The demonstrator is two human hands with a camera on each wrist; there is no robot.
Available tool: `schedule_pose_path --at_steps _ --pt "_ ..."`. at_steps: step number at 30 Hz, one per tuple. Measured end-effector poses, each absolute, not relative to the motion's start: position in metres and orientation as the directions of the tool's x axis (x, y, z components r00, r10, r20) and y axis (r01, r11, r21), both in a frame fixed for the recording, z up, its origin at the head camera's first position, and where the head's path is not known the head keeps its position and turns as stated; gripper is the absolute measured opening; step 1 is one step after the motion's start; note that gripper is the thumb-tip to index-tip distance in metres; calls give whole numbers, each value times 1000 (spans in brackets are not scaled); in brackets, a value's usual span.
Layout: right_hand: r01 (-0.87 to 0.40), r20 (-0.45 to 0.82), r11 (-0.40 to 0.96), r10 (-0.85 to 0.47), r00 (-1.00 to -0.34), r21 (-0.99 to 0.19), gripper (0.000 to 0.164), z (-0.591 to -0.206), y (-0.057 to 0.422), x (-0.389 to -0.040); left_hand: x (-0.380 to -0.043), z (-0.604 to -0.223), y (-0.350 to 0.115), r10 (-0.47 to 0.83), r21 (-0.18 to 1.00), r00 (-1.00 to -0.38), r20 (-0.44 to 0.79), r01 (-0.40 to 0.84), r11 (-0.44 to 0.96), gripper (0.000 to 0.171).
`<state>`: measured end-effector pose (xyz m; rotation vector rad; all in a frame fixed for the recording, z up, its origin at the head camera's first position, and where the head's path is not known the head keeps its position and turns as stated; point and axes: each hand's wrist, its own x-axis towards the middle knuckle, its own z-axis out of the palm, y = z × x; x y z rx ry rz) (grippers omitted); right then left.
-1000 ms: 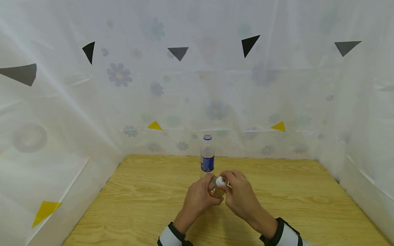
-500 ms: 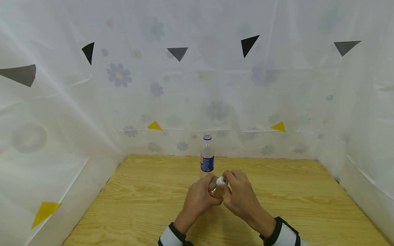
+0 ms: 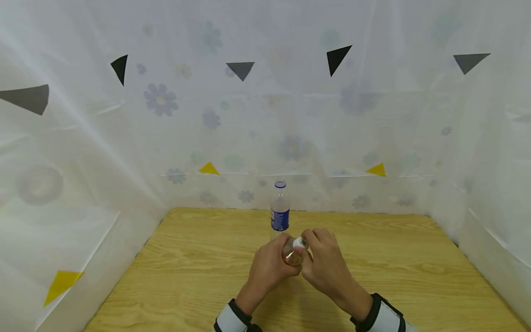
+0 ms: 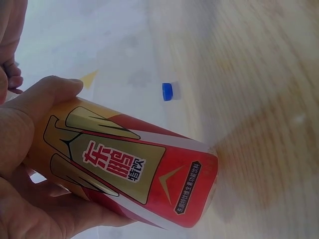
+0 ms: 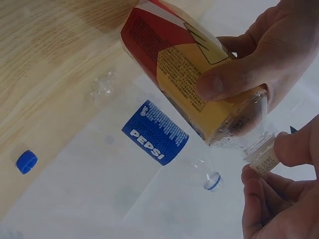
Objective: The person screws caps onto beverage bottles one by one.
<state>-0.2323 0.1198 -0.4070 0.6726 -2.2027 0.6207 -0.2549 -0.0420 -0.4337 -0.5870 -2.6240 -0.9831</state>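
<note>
My left hand (image 3: 271,263) grips a drink bottle (image 4: 124,164) with a red and gold label, its fingers and thumb wrapped round the body. The bottle leans, its neck toward the right. Thumb and fingers of my right hand (image 3: 325,265) pinch the white cap (image 5: 264,159) at the bottle's neck; the cap still sits at the mouth. Just beyond the hands, a clear bottle with a blue Pepsi label (image 3: 280,220) stands upright and uncapped on the table. A loose blue cap (image 5: 26,162) lies on the table in both wrist views; the hands seem to hide it from the head view.
The wood-grain table (image 3: 186,258) reaches back to a pale flowered curtain (image 3: 265,120), with more sheeting along both sides. Black, grey and yellow triangles mark the sheets. The Pepsi bottle stands close behind the hands.
The right thumb and fingers have shifted slightly round the white cap, covering a little more of it. The left hand, the held bottle and the Pepsi bottle keep nearly the same places.
</note>
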Motion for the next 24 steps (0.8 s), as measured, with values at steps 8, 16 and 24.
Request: schedule_pose_path --at_steps 8,16,24 --pt "-622 755 748 -265 -600 -231 22 -406 121 -231 -255 -433 -42 278 560 -885 375 454 693 48" --pt "-627 764 739 -250 -595 -246 27 -409 123 -231 -255 -432 -41 277 557 -883 378 456 694 48" --pt "-614 703 720 -251 -666 -324 36 -405 118 -226 -256 -432 -42 275 556 -882 383 458 693 47"
